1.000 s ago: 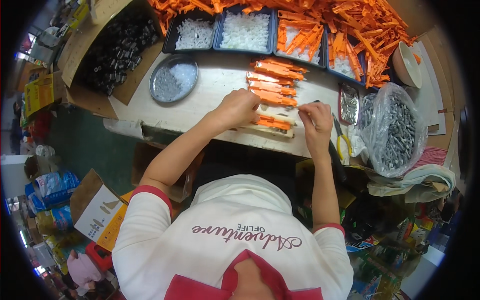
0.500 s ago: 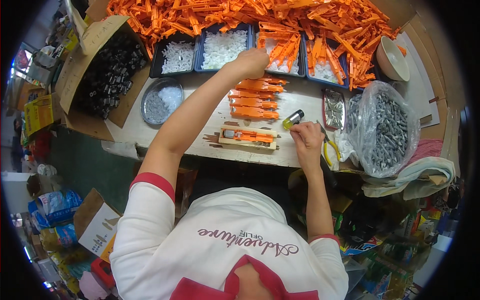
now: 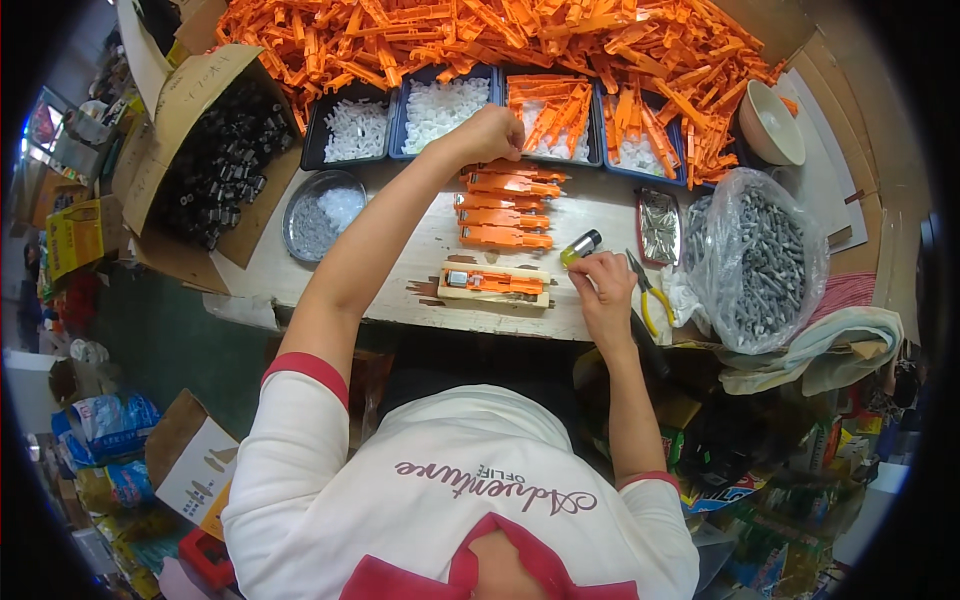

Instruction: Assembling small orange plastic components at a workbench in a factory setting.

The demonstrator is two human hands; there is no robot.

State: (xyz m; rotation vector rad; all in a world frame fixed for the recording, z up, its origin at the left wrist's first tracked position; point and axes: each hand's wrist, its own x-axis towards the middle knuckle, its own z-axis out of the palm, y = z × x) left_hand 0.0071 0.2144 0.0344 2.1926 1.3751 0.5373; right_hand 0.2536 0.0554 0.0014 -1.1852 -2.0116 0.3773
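Note:
My left hand [image 3: 487,135] reaches over the front edge of the blue trays, fingers pinched together above the row of orange plastic parts [image 3: 506,218]. Whatever it may hold is too small to make out. Close to the table's front, my right hand [image 3: 608,292] has its fingertips drawn together, and their contents cannot be made out either. Just beyond them lies a short cylinder [image 3: 580,247] with a yellow-green end and a dark end. A wooden fixture [image 3: 540,300] to the left of this hand holds an orange part [image 3: 500,284] with a metallic piece at its left end.
Orange parts [image 3: 450,35] are heaped along the back, behind trays of white pieces [image 3: 445,105]. Boxed black parts [image 3: 225,160] and a round dish [image 3: 290,225] stand left. Right are yellow-handled pliers [image 3: 655,310], a metal-pin tray [image 3: 658,228], bagged grey screw-like pieces [image 3: 765,265] and a bowl [image 3: 772,122].
My left hand has drawn back slightly, toward the left and nearer to me. The right hand stays close to the cylinder with its fingers together. The whole view has shifted a little.

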